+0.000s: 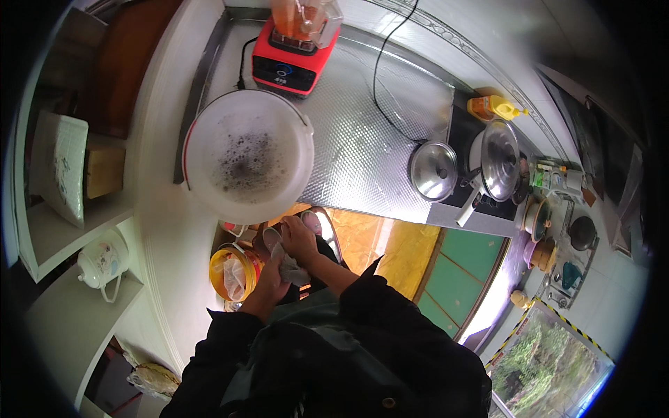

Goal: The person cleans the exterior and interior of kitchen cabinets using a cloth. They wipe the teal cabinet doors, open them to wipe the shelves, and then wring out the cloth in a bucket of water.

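Before my body, below the counter's front edge, both hands meet around a whitish cloth (292,269) and a small pale cup-like thing (272,237). My left hand (274,279) is closed around the cloth from the left. From the right, my right hand (300,237) grips the rim area of the small pale thing; its fingertips are partly hidden. Just above them, a large white plastic bucket (300,177) stands at the counter's left end, with dark specks and foam inside. A yellow bucket (215,274) with a clear plastic bag in it is left of my hands.
A red blender (286,70) with orange contents stands behind the white bucket. A black cord crosses the metallic countertop (355,130) to a lidded steel pot (434,171). A lidded, handled pan (499,159) sits on the stove. Shelves with a white teapot (104,261) line the left.
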`<move>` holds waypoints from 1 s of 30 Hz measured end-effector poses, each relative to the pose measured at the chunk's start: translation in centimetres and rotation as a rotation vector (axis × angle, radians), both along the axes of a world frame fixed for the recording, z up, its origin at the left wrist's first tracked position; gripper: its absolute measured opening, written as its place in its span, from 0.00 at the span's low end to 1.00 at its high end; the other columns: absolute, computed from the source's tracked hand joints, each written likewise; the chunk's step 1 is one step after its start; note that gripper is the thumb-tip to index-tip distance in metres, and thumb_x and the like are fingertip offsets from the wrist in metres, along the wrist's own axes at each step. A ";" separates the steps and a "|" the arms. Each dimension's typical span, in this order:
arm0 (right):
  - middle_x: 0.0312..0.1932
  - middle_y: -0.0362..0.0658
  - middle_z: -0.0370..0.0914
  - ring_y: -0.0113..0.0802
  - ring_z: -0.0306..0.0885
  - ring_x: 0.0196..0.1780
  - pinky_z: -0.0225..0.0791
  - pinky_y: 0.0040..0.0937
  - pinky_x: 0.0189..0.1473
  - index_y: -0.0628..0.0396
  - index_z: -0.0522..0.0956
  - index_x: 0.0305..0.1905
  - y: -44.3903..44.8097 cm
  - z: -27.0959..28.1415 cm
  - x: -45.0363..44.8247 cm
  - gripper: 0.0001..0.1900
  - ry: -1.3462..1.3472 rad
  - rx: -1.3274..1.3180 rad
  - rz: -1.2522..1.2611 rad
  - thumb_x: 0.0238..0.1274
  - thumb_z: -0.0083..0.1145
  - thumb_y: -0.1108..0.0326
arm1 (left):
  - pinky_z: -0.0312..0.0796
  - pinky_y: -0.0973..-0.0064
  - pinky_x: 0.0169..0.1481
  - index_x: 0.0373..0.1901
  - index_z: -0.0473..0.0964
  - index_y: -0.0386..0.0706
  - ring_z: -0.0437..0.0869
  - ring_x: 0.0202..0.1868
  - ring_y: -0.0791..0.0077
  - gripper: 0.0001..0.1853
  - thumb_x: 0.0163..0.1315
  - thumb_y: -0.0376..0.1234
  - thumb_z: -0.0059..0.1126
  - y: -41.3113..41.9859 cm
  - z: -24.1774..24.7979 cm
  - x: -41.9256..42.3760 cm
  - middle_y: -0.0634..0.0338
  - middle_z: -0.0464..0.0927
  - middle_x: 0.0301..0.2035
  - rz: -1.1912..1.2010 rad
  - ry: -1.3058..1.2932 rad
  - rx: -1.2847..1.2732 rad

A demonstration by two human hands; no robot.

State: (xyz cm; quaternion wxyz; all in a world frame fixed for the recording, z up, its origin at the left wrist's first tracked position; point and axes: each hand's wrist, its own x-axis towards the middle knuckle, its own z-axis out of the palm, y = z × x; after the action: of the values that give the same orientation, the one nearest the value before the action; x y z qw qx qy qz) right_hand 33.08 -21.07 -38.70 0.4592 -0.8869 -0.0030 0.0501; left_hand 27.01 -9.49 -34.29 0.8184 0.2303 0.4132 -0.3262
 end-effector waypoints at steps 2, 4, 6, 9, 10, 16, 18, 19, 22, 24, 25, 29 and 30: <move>0.39 0.49 0.79 0.49 0.77 0.40 0.71 0.38 0.43 0.59 0.76 0.43 -3.7 -0.1 0.4 0.07 -0.102 -0.250 0.296 0.64 0.52 0.69 | 0.72 0.60 0.59 0.62 0.63 0.41 0.77 0.55 0.62 0.20 0.71 0.36 0.42 -0.2 -0.3 -0.1 0.56 0.73 0.56 -0.035 -0.032 0.013; 0.45 0.49 0.79 0.47 0.77 0.49 0.70 0.41 0.50 0.57 0.77 0.42 -8.3 -4.1 -1.2 0.08 0.276 -0.102 -0.018 0.65 0.54 0.65 | 0.75 0.60 0.54 0.62 0.64 0.40 0.78 0.52 0.61 0.20 0.70 0.34 0.44 0.8 -1.2 0.0 0.55 0.74 0.54 -0.098 -0.058 -0.023; 0.41 0.49 0.81 0.49 0.80 0.46 0.72 0.45 0.46 0.52 0.75 0.42 -15.8 -7.8 -1.5 0.06 0.266 -0.099 -0.400 0.63 0.53 0.66 | 0.77 0.61 0.50 0.62 0.63 0.41 0.81 0.48 0.62 0.21 0.69 0.33 0.45 1.7 -1.5 0.5 0.54 0.75 0.52 -0.134 -0.017 0.033; 0.54 0.53 0.73 0.52 0.73 0.56 0.68 0.45 0.55 0.54 0.70 0.56 -27.5 -8.2 2.0 0.21 0.162 -0.467 -0.542 0.58 0.60 0.63 | 0.77 0.61 0.51 0.62 0.63 0.43 0.81 0.48 0.61 0.21 0.68 0.33 0.45 3.5 -3.0 0.0 0.54 0.76 0.51 -0.118 0.063 0.179; 0.57 0.55 0.69 0.52 0.69 0.60 0.66 0.44 0.59 0.55 0.69 0.58 -30.6 -7.9 3.5 0.25 0.268 -0.641 -0.655 0.57 0.60 0.59 | 0.77 0.63 0.48 0.63 0.63 0.44 0.82 0.44 0.63 0.21 0.69 0.33 0.45 3.6 -2.9 0.0 0.55 0.76 0.49 -0.091 0.108 0.237; 0.54 0.54 0.76 0.47 0.75 0.56 0.69 0.40 0.57 0.58 0.76 0.54 -47.1 -9.4 5.9 0.22 0.306 -1.092 -0.545 0.50 0.55 0.69 | 0.75 0.72 0.47 0.60 0.68 0.44 0.81 0.44 0.73 0.20 0.65 0.32 0.51 3.6 -2.6 0.1 0.62 0.79 0.44 -0.147 0.003 0.272; 0.57 0.58 0.75 0.55 0.73 0.59 0.65 0.45 0.62 0.64 0.73 0.58 -50.6 -10.0 5.2 0.24 0.159 -0.821 -0.501 0.54 0.53 0.70 | 0.73 0.75 0.49 0.59 0.70 0.43 0.81 0.45 0.75 0.20 0.64 0.32 0.54 2.8 -2.8 -0.1 0.64 0.79 0.46 -0.107 -0.007 0.247; 0.56 0.56 0.76 0.54 0.71 0.61 0.62 0.45 0.64 0.61 0.72 0.60 -49.5 -10.5 6.1 0.25 0.276 -0.915 -0.424 0.54 0.53 0.72 | 0.74 0.75 0.47 0.57 0.71 0.43 0.81 0.42 0.75 0.19 0.64 0.33 0.55 3.0 -4.0 -1.3 0.64 0.80 0.44 -0.076 0.011 0.267; 0.55 0.55 0.77 0.50 0.70 0.60 0.61 0.44 0.63 0.57 0.72 0.59 -46.5 -9.1 9.3 0.25 0.404 -0.936 -0.349 0.53 0.55 0.71 | 0.75 0.73 0.43 0.57 0.68 0.40 0.81 0.38 0.74 0.20 0.63 0.30 0.56 2.7 -5.2 -3.1 0.60 0.79 0.40 -0.143 0.121 0.454; 0.52 0.54 0.76 0.50 0.71 0.57 0.63 0.45 0.60 0.51 0.73 0.55 -46.2 -8.9 8.8 0.21 0.458 -0.941 -0.404 0.53 0.55 0.70 | 0.75 0.72 0.43 0.57 0.67 0.39 0.81 0.39 0.73 0.21 0.63 0.30 0.56 2.3 -4.3 -2.4 0.59 0.79 0.40 -0.159 0.155 0.497; 0.51 0.54 0.76 0.50 0.72 0.56 0.63 0.47 0.58 0.48 0.73 0.53 -46.7 -8.9 8.5 0.19 0.519 -0.927 -0.426 0.54 0.55 0.70 | 0.75 0.71 0.43 0.57 0.67 0.39 0.81 0.39 0.72 0.21 0.63 0.30 0.57 2.4 -4.8 -2.8 0.58 0.79 0.40 -0.158 0.138 0.470; 0.50 0.51 0.71 0.52 0.73 0.53 0.66 0.49 0.54 0.43 0.72 0.52 -42.6 -7.2 8.6 0.18 0.478 -0.911 -0.642 0.54 0.54 0.68 | 0.75 0.70 0.43 0.57 0.67 0.38 0.81 0.39 0.70 0.22 0.62 0.33 0.59 3.0 -6.6 -4.9 0.57 0.78 0.40 -0.202 0.148 0.480; 0.51 0.50 0.70 0.51 0.73 0.53 0.66 0.50 0.54 0.41 0.71 0.54 -42.1 -6.9 8.1 0.20 0.457 -0.912 -0.612 0.54 0.55 0.67 | 0.76 0.69 0.43 0.58 0.66 0.38 0.81 0.40 0.69 0.24 0.62 0.34 0.59 3.0 -5.6 -4.4 0.56 0.78 0.42 -0.266 0.140 0.520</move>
State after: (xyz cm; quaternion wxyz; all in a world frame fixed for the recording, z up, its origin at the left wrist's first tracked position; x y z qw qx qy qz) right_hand 41.13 -63.16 -45.63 0.0143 -0.9219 0.3736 0.1012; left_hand 22.65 -6.53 -39.86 0.6516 0.4612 0.5044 -0.3290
